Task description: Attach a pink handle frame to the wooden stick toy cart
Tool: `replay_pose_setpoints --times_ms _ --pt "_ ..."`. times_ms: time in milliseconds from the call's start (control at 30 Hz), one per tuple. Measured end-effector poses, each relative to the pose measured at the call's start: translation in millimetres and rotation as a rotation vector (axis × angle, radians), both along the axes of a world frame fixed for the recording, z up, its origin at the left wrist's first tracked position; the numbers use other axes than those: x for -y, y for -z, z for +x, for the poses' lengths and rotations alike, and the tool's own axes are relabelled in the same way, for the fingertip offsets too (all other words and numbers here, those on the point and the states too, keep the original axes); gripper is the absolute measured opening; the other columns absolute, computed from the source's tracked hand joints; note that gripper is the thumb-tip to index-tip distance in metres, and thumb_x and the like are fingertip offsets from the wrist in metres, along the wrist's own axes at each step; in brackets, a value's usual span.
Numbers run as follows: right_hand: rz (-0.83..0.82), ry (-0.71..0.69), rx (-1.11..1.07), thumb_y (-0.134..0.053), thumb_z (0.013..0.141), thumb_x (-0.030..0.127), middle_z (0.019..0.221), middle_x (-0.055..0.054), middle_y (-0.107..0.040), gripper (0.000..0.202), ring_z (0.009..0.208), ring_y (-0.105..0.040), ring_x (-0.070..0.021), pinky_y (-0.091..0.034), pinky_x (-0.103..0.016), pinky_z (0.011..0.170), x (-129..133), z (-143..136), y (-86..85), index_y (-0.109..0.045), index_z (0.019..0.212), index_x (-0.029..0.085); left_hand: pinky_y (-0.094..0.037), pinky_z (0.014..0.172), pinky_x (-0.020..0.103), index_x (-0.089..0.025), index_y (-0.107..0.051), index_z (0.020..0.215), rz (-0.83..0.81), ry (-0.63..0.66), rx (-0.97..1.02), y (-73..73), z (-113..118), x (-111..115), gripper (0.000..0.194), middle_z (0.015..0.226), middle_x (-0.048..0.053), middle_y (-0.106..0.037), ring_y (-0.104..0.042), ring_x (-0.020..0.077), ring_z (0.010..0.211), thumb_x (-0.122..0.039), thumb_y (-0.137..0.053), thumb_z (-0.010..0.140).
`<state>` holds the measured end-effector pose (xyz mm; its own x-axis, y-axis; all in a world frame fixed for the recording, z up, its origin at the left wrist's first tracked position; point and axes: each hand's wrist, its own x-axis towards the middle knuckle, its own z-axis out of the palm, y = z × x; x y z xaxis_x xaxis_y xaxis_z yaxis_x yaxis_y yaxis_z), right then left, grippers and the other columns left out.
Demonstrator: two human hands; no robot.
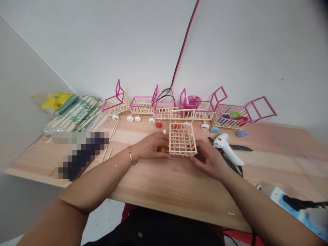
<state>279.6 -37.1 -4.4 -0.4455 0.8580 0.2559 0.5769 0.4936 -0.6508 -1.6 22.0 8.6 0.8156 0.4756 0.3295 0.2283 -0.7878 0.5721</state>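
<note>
Unpainted stick cart (182,139) at the centre of the counter (153,177), between both hands. Left hand (153,146), at the cart's 9 o'clock: fingers half-curled, tips at its side by a small yellow piece (163,149). Right hand (208,159), at 4 o'clock: partly open, thumb at the near corner. Contact partly hidden; cannot tell whether either hand grips. Pink-rimmed carts (142,108) stand from 10 to 2 o'clock; white glue gun (230,151) lies at 3.

Dark object (83,155) pixelated, power strip (299,215) cut by right edge
</note>
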Motion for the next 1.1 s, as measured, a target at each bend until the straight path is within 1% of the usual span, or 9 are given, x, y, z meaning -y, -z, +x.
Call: replay_pose_setpoints --times_ms 100,300,467,600,700,833,967,1033,1100 --pt "-0.010 -0.005 0.001 -0.062 0.087 0.022 0.099 -0.008 -0.069 0.021 0.088 -0.067 -0.0239 -0.053 -0.035 0.071 -0.6 0.3 0.7 -0.057 0.107 0.024 -0.051 0.091 0.039 -0.017 -0.074 0.098 0.018 0.003 -0.004 1.7 -0.3 -1.1 0.032 0.103 0.013 -0.073 -0.066 0.0257 0.098 -0.047 -0.066 0.091" --pt "-0.056 -0.006 0.009 -0.062 0.089 0.025 0.099 -0.008 -0.069 0.021 0.089 -0.067 -0.0242 -0.054 -0.037 0.074 -1.7 -0.4 3.0 -0.057 0.110 0.024 -0.051 0.092 0.038 -0.017 -0.076 0.090 -0.009 -0.005 0.028 3.2 -0.2 -1.9 0.031 0.098 0.012 -0.073 -0.067 0.0246 0.098 -0.047 -0.067 0.091" --pt "-0.041 0.004 0.018 -0.063 0.090 0.027 0.102 -0.009 -0.069 0.022 0.089 -0.067 -0.0244 -0.055 -0.038 0.074 -2.4 -0.3 3.5 -0.057 0.111 0.024 -0.051 0.091 0.038 -0.017 -0.075 0.089 -0.010 -0.028 0.004 4.7 -1.2 -2.7 0.034 0.097 0.012 -0.074 -0.067 0.0242 0.097 -0.050 -0.066 0.091" --pt "-0.023 0.006 0.019 -0.064 0.090 0.027 0.105 -0.009 -0.069 0.023 0.094 -0.067 -0.0257 -0.055 -0.040 0.078 -2.5 -0.7 1.8 -0.058 0.112 0.024 -0.052 0.090 0.038 -0.016 -0.073 0.091 0.004 -0.099 0.032 5.5 -4.2 -4.7 0.045 0.095 0.011 -0.074 -0.067 0.0236 0.094 -0.060 -0.071 0.083" --pt "-0.004 0.014 0.028 -0.064 0.090 0.028 0.105 -0.009 -0.069 0.025 0.093 -0.067 -0.0256 -0.054 -0.039 0.077 -2.4 -1.3 1.0 -0.058 0.114 0.023 -0.053 0.089 0.038 -0.016 -0.072 0.092 0.029 -0.177 0.129 5.0 -5.8 -5.2 0.047 0.096 0.011 -0.073 -0.067 0.0229 0.093 -0.061 -0.075 0.079" --pt "0.018 0.034 0.027 -0.063 0.090 0.028 0.106 -0.010 -0.069 0.022 0.095 -0.066 -0.0264 -0.054 -0.038 0.074 -2.1 -1.7 1.2 -0.058 0.111 0.023 -0.053 0.097 0.044 -0.018 -0.070 0.105 0.063 -0.246 0.242 4.3 -6.0 -4.8 0.053 0.112 0.013 -0.069 -0.065 0.0264 0.108 -0.062 -0.077 0.075" --pt "0.015 0.035 0.018 -0.064 0.090 0.028 0.105 -0.009 -0.068 0.023 0.094 -0.066 -0.0256 -0.056 -0.040 0.078 -2.1 -1.6 2.9 -0.058 0.112 0.024 -0.044 0.112 0.055 -0.023 -0.057 0.134 0.027 -0.284 0.315 0.8 -6.1 -4.1 0.083 0.138 0.018 -0.058 -0.055 0.0336 0.131 -0.072 -0.075 0.069" --pt "0.026 0.060 -0.032 -0.067 0.089 0.027 0.111 -0.010 -0.067 0.033 0.098 -0.066 -0.0258 -0.057 -0.042 0.084 -2.3 -2.0 5.5 -0.055 0.119 0.024 -0.035 0.119 0.060 -0.027 -0.043 0.149 0.022 -0.296 0.335 -1.1 -6.5 -3.7 0.099 0.152 0.019 -0.046 -0.042 0.0371 0.144 -0.077 -0.072 0.067" --pt "0.034 0.075 -0.132 -0.070 0.088 0.028 0.120 -0.012 -0.065 0.051 0.105 -0.066 -0.0258 -0.057 -0.044 0.091 -2.6 -2.8 9.0 -0.047 0.134 0.025 -0.029 0.123 0.061 -0.031 -0.032 0.156 0.016 -0.272 0.311 -1.2 -6.7 -3.5 0.104 0.160 0.018 -0.037 -0.033 0.0378 0.150 -0.076 -0.070 0.070"
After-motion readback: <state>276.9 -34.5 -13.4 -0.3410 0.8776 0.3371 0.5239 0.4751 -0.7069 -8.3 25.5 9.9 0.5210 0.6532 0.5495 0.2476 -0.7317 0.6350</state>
